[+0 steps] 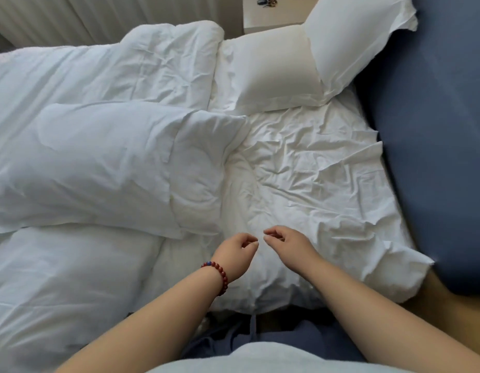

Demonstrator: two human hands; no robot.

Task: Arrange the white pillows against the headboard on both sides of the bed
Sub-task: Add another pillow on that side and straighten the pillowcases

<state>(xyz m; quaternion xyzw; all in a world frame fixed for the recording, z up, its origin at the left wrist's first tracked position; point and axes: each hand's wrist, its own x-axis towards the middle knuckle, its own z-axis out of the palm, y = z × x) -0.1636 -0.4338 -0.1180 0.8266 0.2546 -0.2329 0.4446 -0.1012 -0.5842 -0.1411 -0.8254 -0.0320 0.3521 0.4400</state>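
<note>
Left hand (pixel 237 254) and right hand (pixel 287 244) are hovering, grips seemingly released, while white pillows (pixel 273 68) are lying beside the headboard (pixel 435 130).

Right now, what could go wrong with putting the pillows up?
The big white pillow on the puffy white duvet lies away from the blue padded headboard; dragging it could rumple the creased white sheet more. The far white pillow leaning on the headboard might slump onto the flat white pillow next to it.
</note>
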